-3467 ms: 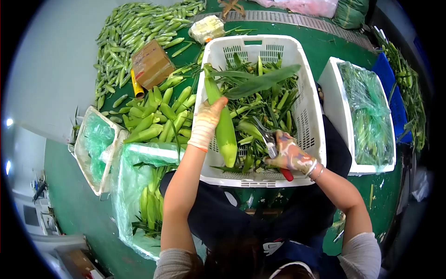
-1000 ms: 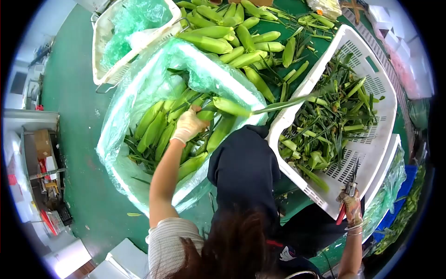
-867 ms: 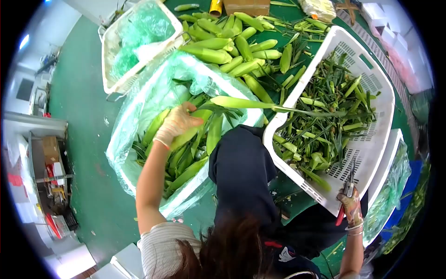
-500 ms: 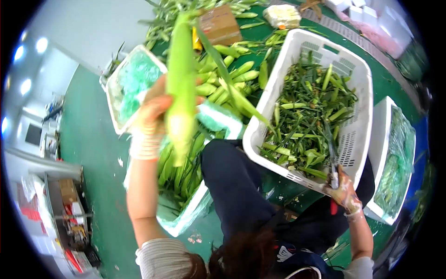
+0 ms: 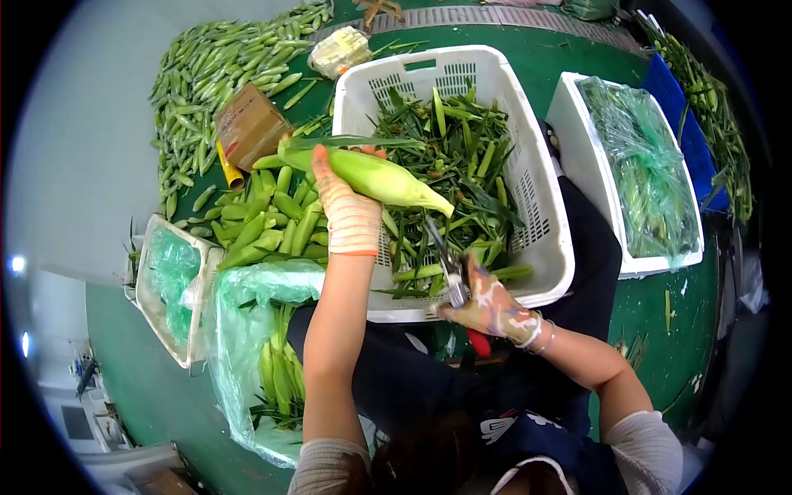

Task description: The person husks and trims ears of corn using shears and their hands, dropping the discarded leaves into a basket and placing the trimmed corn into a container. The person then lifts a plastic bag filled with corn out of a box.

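Observation:
My left hand [image 5: 350, 198], in a striped glove, grips a green corn cob [image 5: 381, 177] in its husk over the left side of a white basket [image 5: 557, 247]. The cob's pale tip points right, and a long leaf runs above it. My right hand [image 5: 495, 309], in a stained glove, is closed around pruning shears [image 5: 453, 276] with red handles at the basket's near edge. The shears' blades point up and left, just below the cob. Cut leaves and husk pieces [image 5: 478, 161] lie inside the basket.
Left of the basket are piled cobs [image 5: 272, 219], a cardboard box [image 5: 252, 128] and a plastic-lined box [image 5: 235, 355] holding corn. A white crate [image 5: 186, 351] stands farther left. On the right is a white foam box [image 5: 631, 264] of wrapped corn.
The view has turned toward the basket. My left hand has brought the cob from above the lined box to the basket, and the cob now lies nearly level. The shears remain in my right hand.

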The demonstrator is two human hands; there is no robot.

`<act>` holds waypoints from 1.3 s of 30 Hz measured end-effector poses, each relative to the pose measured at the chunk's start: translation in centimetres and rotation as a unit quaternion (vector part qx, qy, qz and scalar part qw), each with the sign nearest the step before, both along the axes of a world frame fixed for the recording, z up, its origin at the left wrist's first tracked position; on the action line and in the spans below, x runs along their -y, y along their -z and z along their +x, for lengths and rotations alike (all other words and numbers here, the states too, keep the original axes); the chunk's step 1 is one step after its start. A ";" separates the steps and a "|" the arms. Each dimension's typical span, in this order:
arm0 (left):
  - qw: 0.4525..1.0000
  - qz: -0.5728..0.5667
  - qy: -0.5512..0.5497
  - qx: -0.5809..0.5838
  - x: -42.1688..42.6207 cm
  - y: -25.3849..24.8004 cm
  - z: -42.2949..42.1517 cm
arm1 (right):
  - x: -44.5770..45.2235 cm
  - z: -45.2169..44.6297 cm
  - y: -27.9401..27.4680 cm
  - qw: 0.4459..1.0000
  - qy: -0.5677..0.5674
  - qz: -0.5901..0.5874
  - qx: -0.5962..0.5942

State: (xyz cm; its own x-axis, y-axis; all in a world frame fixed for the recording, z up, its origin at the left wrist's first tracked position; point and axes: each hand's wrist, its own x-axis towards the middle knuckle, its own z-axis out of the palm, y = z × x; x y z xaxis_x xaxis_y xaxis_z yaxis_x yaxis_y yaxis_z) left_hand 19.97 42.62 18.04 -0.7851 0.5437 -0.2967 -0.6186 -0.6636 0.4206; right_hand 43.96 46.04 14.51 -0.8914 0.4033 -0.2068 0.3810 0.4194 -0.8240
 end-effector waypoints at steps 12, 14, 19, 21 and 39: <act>0.955 -0.293 -0.020 0.047 2.2 7.2 -2.6 | -0.6 -4.7 5.2 0.965 0.118 0.136 -0.191; 0.932 -0.335 -0.074 -0.120 2.1 6.9 -2.7 | -0.3 -3.0 4.6 0.989 0.099 -0.022 -0.104; 0.720 -0.501 0.130 -0.463 3.9 1.8 -0.9 | -3.0 -2.6 5.0 0.989 -0.044 -0.120 -0.077; 0.713 -0.484 0.181 -0.474 4.3 2.8 -0.9 | -4.6 -3.8 1.0 0.987 -0.106 -0.117 0.027; 0.790 -0.273 0.398 -0.378 7.2 1.3 -0.1 | -8.7 -2.2 3.1 0.939 -0.143 -0.307 0.056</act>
State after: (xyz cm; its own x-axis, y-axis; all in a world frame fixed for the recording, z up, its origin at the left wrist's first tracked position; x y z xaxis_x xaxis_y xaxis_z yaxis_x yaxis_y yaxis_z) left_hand 19.88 35.40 16.74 -0.3247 0.9074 -0.2668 -0.1837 0.2162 0.9589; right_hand 41.77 54.71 11.37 -0.9038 -0.0760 -0.4212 0.4239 -0.0225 -0.9054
